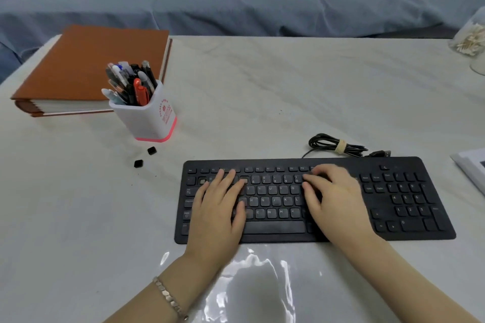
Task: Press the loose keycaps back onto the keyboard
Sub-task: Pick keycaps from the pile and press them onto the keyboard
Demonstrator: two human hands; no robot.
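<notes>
Head view: left hand and right hand lie flat, fingers extended, on the keyboard; two keycaps sit on the bench.

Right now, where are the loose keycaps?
Head view, left side: one loose keycap and a second keycap lie on the table, just in front of the pen holder, left of the keyboard.

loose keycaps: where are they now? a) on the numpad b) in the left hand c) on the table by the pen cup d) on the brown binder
c: the two loose keycaps lie on the table just in front of the pen cup, left of the keyboard.
</notes>
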